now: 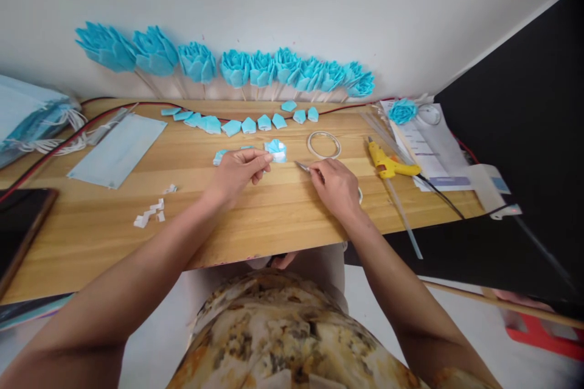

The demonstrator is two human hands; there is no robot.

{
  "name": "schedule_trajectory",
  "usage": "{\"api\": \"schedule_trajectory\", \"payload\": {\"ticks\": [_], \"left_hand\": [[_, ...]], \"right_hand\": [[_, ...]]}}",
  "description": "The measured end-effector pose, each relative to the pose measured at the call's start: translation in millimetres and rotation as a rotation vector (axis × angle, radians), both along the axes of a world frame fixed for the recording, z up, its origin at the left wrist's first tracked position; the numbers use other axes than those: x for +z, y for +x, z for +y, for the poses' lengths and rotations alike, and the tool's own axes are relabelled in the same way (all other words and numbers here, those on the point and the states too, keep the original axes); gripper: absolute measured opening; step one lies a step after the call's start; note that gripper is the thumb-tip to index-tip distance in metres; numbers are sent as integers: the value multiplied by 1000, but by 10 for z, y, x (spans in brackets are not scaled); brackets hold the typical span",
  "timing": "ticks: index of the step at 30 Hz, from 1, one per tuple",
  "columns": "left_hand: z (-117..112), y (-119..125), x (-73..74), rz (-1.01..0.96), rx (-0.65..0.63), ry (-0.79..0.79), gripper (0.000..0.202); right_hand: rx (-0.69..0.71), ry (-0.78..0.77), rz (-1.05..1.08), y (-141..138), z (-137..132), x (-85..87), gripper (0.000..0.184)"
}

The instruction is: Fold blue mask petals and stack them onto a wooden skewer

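Note:
My left hand [244, 169] is over the middle of the table with thumb and index finger pinched together. What the pinch holds, if anything, is too small to make out. Just beyond its fingertips is a folded blue-and-white piece [276, 147]; I cannot tell whether they touch. More blue folded material [219, 157] shows partly behind this hand. In my right hand [334, 185] is a slim pointed metal tool [302, 166], its tip aimed left toward the blue-and-white piece. My fingers hide the rest of the tool. A roll of tape [324, 144] lies just beyond my right hand.
Blue flowers on sticks [262, 68] lean along the wall. Before them runs a row of folded blue petals [249, 126]. At right lie a yellow glue gun [387, 161] and a blue rosette [403, 111]. Left are a flat blue sheet [119, 149], white scraps [146, 216] and a phone [20, 225].

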State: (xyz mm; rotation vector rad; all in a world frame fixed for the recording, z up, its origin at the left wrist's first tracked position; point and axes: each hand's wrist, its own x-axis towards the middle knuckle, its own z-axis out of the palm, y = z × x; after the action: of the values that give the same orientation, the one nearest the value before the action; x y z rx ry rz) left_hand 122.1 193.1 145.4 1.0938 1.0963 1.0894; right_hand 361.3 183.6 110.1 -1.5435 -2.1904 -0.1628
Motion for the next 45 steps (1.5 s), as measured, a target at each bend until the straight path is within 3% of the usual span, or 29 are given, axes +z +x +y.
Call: {"api": "schedule_trajectory", "payload": {"ticks": [7,13,15,21,28,45], "left_hand": [[13,-2,-47,-8,-4,-30,32],[6,20,-30,-20,7,-23,33],[1,29,-22,-22,11,-28,33],[-28,50,17,-17,67,-28,27],[-82,76,63,24,174,49,21],[-101,107,22,38,154,79,26]], "right_hand": [[-25,-86,146,30,30,1,19],[-156,-138,760,31,20,30,17],[-141,-144,853,-52,-47,100,16],[7,80,664,-442,-229,345,16],[104,361,453,-639,-185,350,15],[110,480,235,-781,-128,322,21]]}}
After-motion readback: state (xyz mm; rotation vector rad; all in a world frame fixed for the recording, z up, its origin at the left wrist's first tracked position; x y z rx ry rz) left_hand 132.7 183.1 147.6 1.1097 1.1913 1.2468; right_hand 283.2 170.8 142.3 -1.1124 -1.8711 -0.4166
